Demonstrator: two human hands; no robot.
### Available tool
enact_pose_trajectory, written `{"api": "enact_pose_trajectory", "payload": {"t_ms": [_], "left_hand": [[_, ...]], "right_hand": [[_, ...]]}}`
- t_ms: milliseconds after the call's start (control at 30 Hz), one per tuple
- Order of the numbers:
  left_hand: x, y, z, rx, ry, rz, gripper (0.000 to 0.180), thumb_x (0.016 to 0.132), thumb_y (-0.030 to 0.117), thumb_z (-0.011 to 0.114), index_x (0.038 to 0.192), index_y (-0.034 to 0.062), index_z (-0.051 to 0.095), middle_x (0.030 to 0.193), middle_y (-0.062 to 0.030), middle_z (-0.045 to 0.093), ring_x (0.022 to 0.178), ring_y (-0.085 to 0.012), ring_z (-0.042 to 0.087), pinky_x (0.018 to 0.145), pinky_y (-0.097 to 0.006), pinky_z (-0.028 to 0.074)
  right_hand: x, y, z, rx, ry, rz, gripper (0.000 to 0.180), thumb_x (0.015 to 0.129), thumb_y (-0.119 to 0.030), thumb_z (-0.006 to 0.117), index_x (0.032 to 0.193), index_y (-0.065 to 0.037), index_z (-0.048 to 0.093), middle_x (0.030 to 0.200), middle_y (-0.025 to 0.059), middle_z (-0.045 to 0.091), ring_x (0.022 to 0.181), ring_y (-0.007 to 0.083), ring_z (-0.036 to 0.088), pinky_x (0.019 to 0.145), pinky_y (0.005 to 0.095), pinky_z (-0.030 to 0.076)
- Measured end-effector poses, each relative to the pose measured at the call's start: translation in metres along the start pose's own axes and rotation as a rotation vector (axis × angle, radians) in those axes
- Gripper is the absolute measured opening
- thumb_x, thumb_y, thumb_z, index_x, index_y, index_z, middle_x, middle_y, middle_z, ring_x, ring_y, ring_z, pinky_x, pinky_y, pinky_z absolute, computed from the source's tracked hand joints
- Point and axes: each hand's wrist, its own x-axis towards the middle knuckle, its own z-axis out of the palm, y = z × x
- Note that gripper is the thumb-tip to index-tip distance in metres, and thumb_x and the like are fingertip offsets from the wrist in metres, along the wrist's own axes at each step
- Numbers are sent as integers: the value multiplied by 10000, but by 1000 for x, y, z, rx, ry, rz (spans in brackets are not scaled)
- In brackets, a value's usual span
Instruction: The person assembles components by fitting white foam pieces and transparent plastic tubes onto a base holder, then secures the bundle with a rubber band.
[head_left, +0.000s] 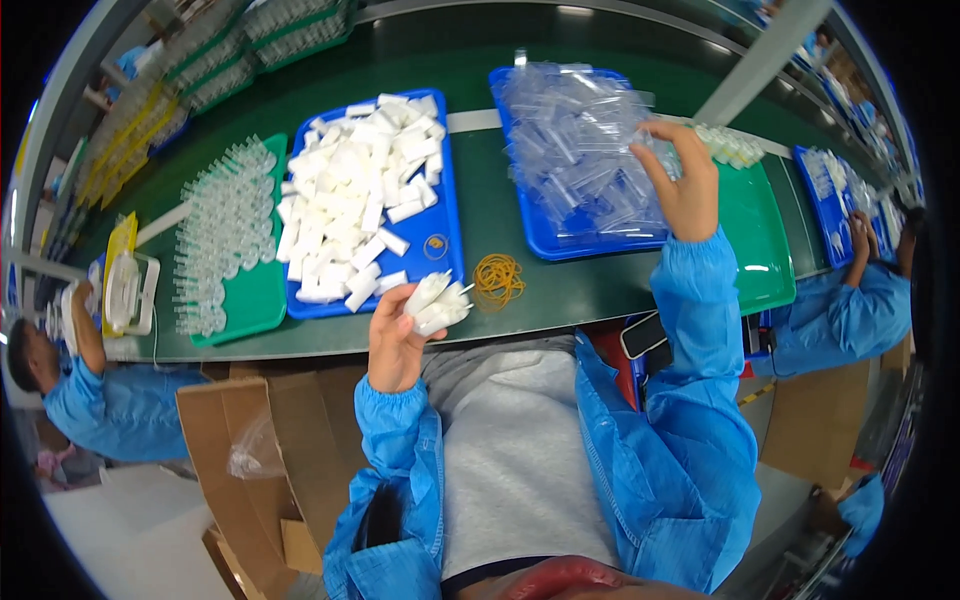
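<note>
Left fingers [389, 302] closed round a white bundle [440, 308] — this much gathered; right fingers [668, 130] at the clear sleeves [572, 150], any pinch impossible to tell; white pieces [345, 190], many remaining, heaped beyond the left fingers; rubber bands [492, 284] loose on the desk [485, 195] beside them.

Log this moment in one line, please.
left hand: holds white pieces | right hand: at clear plastic pieces, grip unclear | yellow bands: on green table

Bright light glinted off clear plastic pieces [575, 150] at one o'clock; edges curved toward a black rim.
</note>
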Motion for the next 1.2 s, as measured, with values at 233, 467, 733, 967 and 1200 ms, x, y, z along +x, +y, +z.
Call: {"api": "enact_pose_trajectory", "payload": {"t_ms": [233,467,733,967,1200], "left_hand": [[1,-4,7,45,-21,12,341,856,108,573,1175,9,504,1145,-142,563,994,-246,601,761,-364,542],[-4,0,14,81,0,46,313,867,98,563,1166,19,514,1160,-136,552,1007,-229,583,771,-352,537],[-3,2,30,192,-26,66,307,801,2,631,1090,29,530,1131,-127,550,994,-197,572,752,-310,551],[-2,-3,24,253,-41,127,292,790,13,653,1052,40,527,1101,-118,555,955,-172,576,657,-255,542],[-3,-2,30,217,-15,121,272,785,-4,657,1025,48,541,1097,-114,549,924,-163,573,653,-244,534]], "right_hand": [[-24,-89,21,564,-496,-151,277,762,-130,699,1037,-102,680,781,61,511,745,229,482,675,315,420],[-33,-108,40,650,-524,-230,253,807,-149,654,1050,-79,653,795,63,506,745,228,467,655,320,411],[-45,-122,48,778,-477,-140,351,746,-125,719,1083,-69,640,824,72,577,759,223,522,639,315,440],[-46,-126,44,821,-351,-147,460,637,-93,818,1047,-31,621,907,102,652,817,224,622,687,301,492],[-51,-115,40,957,-325,-1,396,634,-60,824,969,-25,615,905,121,662,826,199,648,714,298,505]]}}
